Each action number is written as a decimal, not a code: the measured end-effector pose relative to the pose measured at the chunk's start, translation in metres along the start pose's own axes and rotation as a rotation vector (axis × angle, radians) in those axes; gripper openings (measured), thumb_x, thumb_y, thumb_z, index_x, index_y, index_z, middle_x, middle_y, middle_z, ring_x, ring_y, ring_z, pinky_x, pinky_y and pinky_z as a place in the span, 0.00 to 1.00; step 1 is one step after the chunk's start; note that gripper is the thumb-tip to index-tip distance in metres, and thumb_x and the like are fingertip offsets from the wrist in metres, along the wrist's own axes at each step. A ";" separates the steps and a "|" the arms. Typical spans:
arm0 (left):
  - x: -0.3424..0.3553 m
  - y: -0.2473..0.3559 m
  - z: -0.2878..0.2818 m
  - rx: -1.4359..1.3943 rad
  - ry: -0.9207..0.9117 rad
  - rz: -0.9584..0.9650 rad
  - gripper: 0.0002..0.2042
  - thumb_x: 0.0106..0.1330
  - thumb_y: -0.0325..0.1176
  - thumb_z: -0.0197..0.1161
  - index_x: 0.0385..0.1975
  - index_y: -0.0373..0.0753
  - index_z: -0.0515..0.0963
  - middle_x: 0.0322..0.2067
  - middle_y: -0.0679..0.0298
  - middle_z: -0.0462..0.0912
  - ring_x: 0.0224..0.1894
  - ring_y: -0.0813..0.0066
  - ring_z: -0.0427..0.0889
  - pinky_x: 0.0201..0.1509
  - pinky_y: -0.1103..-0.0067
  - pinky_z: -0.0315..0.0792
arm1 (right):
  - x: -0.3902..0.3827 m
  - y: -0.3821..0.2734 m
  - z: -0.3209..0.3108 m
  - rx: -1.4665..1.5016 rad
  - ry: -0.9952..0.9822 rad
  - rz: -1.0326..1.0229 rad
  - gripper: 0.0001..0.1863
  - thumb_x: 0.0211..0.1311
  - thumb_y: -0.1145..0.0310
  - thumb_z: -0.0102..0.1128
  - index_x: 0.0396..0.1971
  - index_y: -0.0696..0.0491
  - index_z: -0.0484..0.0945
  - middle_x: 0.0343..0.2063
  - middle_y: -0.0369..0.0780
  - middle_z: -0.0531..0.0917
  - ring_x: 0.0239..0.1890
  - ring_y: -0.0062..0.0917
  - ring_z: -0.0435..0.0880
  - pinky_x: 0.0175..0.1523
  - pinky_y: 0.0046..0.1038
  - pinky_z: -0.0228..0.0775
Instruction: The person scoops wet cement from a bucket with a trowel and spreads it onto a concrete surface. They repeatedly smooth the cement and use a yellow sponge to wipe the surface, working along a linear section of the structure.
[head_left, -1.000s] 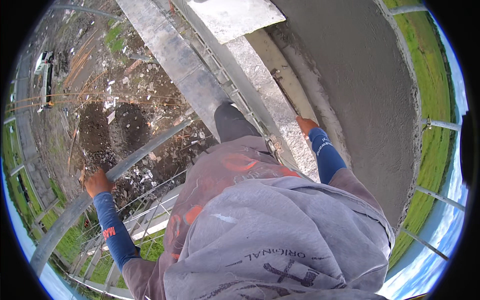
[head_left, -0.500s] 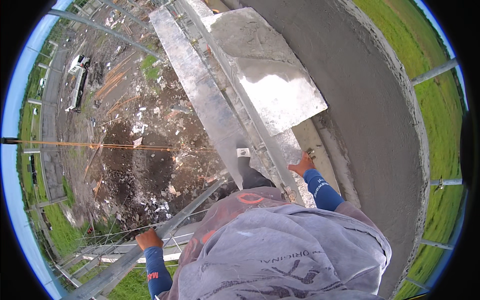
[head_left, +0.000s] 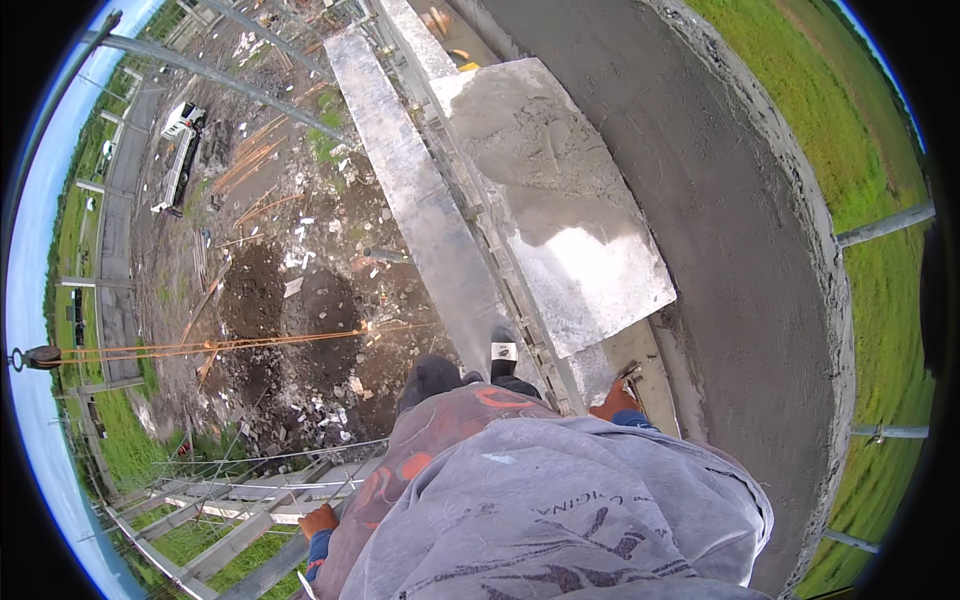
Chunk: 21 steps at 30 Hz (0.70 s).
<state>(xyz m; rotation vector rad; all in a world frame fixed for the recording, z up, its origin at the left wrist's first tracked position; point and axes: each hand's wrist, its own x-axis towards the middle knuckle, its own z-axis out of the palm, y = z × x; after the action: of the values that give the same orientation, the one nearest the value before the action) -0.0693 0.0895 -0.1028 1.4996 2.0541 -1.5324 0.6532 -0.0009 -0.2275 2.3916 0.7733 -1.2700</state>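
My left hand (head_left: pixel 318 520), blue-sleeved at the wrist, is closed around a grey metal pipe (head_left: pixel 262 574) low on the left. My right hand (head_left: pixel 608 403) rests at the wall top beside the near end of a flat metal sheet (head_left: pixel 610 300). Its thumb is spread from the fingers. A small dark object (head_left: pixel 632 369), too small to name, lies by the fingertips. Wet grey mortar (head_left: pixel 540 150) covers the sheet's far part. My dark-shod foot (head_left: pixel 503 348) stands on a long metal plank (head_left: pixel 425 200); the other leg is bent beside it.
Right of the sheet runs a wide grey concrete channel (head_left: pixel 740 200) with a rough rim. Far below on the left lies debris-strewn ground with a white truck (head_left: pixel 180 165). Orange rope (head_left: pixel 250 341) stretches from a pulley (head_left: pixel 42 357). Scaffold pipes (head_left: pixel 210 70) cross the upper left.
My view has shifted, and the sheet and plank appear lower. My body is closer over both hands, and my second leg has come into view beside the plank. The pulley now shows.
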 end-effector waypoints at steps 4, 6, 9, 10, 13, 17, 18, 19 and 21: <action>0.064 0.000 -0.032 -0.189 -0.139 0.189 0.24 0.61 0.47 0.70 0.54 0.43 0.83 0.51 0.49 0.87 0.56 0.52 0.86 0.64 0.60 0.76 | 0.003 -0.006 -0.005 0.065 -0.020 0.038 0.50 0.54 0.42 0.70 0.65 0.63 0.60 0.55 0.56 0.84 0.58 0.46 0.85 0.63 0.41 0.77; 0.094 0.029 -0.090 -0.326 -0.143 0.413 0.26 0.60 0.48 0.71 0.56 0.41 0.82 0.52 0.46 0.87 0.57 0.49 0.85 0.64 0.61 0.77 | 0.003 -0.010 -0.006 0.081 -0.015 0.059 0.47 0.55 0.42 0.69 0.63 0.62 0.62 0.55 0.56 0.84 0.58 0.46 0.85 0.62 0.41 0.77; 0.127 0.115 -0.215 -0.208 0.139 0.703 0.31 0.59 0.52 0.74 0.60 0.39 0.81 0.54 0.44 0.85 0.59 0.46 0.83 0.64 0.61 0.77 | 0.004 -0.014 -0.005 0.078 0.013 0.100 0.47 0.55 0.42 0.68 0.62 0.63 0.63 0.56 0.56 0.84 0.59 0.46 0.85 0.63 0.41 0.77; 0.131 0.143 -0.261 -0.273 0.275 0.768 0.29 0.63 0.50 0.73 0.60 0.40 0.81 0.57 0.46 0.83 0.59 0.46 0.83 0.65 0.61 0.77 | 0.004 -0.016 -0.006 0.062 0.006 0.158 0.46 0.54 0.42 0.68 0.62 0.62 0.64 0.55 0.55 0.84 0.58 0.45 0.86 0.63 0.41 0.77; 0.142 0.219 -0.404 -0.487 0.190 0.891 0.26 0.66 0.46 0.70 0.61 0.39 0.79 0.56 0.47 0.84 0.58 0.48 0.84 0.64 0.62 0.77 | 0.003 -0.017 -0.006 0.101 0.020 0.197 0.47 0.53 0.42 0.68 0.64 0.60 0.65 0.54 0.54 0.85 0.58 0.44 0.86 0.63 0.41 0.76; 0.153 0.299 -0.548 -0.417 0.253 1.091 0.24 0.68 0.44 0.68 0.61 0.40 0.79 0.52 0.47 0.86 0.56 0.49 0.85 0.61 0.62 0.77 | 0.003 -0.021 -0.005 0.173 0.019 0.270 0.44 0.51 0.45 0.71 0.62 0.56 0.67 0.56 0.53 0.82 0.59 0.45 0.84 0.63 0.42 0.76; 0.159 0.318 -0.575 -0.391 0.270 1.133 0.24 0.68 0.45 0.68 0.60 0.40 0.79 0.51 0.48 0.86 0.55 0.49 0.85 0.61 0.62 0.77 | 0.002 -0.024 -0.004 0.219 0.023 0.319 0.43 0.51 0.46 0.71 0.62 0.55 0.67 0.57 0.53 0.82 0.60 0.45 0.84 0.64 0.42 0.76; 0.168 0.329 -0.593 -0.397 0.298 1.175 0.24 0.68 0.46 0.67 0.60 0.41 0.79 0.51 0.48 0.86 0.55 0.49 0.85 0.60 0.62 0.77 | 0.003 -0.028 -0.004 0.229 0.017 0.357 0.42 0.51 0.46 0.71 0.62 0.54 0.66 0.58 0.53 0.81 0.60 0.46 0.83 0.64 0.43 0.76; 0.188 0.357 -0.631 -0.304 0.301 1.222 0.25 0.67 0.48 0.67 0.60 0.41 0.80 0.51 0.50 0.87 0.55 0.50 0.85 0.60 0.63 0.78 | 0.003 -0.037 -0.004 0.198 0.037 0.423 0.44 0.51 0.45 0.72 0.63 0.52 0.64 0.57 0.53 0.81 0.61 0.47 0.83 0.64 0.44 0.77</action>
<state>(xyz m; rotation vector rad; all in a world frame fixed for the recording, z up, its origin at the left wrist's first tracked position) 0.3715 0.6930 -0.1569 2.2260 0.9087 -0.5030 0.6347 0.0320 -0.2286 2.5544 0.1339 -1.1697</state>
